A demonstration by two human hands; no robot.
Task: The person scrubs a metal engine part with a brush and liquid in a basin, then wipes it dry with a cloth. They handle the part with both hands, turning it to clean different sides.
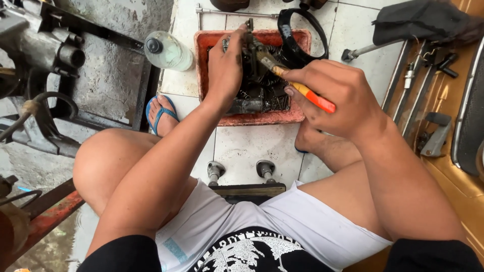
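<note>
Upper centre: left hand (225, 65) grips a grimy metal part (254, 53) over the red tray (201, 55); right hand (330, 95) clasps an orange-handled tool (307, 93) against it, the part not yet apart.

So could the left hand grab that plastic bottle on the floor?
Probably yes. The bottle lies just left of the red tray with nothing between, but the left hand is gripping a metal part.

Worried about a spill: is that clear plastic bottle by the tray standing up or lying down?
Lying down. The clear bottle rests on its side on the floor left of the red tray, dark cap pointing left.
</note>
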